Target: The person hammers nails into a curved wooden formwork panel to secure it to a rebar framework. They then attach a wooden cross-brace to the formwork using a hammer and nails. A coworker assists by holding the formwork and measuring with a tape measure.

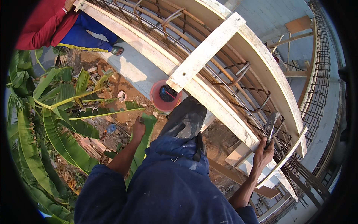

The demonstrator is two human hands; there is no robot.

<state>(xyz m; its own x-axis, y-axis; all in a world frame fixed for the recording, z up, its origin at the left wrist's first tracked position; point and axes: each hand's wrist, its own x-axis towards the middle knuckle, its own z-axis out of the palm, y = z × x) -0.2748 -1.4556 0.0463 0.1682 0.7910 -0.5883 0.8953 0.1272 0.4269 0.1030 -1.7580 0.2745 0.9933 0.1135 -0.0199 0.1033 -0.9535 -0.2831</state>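
My right hand [263,152] is closed round the handle of a hammer [272,122], its grey metal head over the right end of the curved wooden formwork [220,99]. Steel rebar [223,69] with bent stirrups runs inside that formwork, close to the hammer. Off to the left, my left hand [138,129] is raised with curled fingers beside a green banana leaf [148,125]. What it holds, if anything, I cannot make out. A short plank [207,50] lies across the formwork's two sides.
A red bucket [156,95] with dark contents stands by my leg. Another person in a red top [46,28] and blue trousers is at the upper left. Banana leaves [56,123] fill the left side, above rubble-strewn ground [112,145]. More rebar [319,74] curves along the right.
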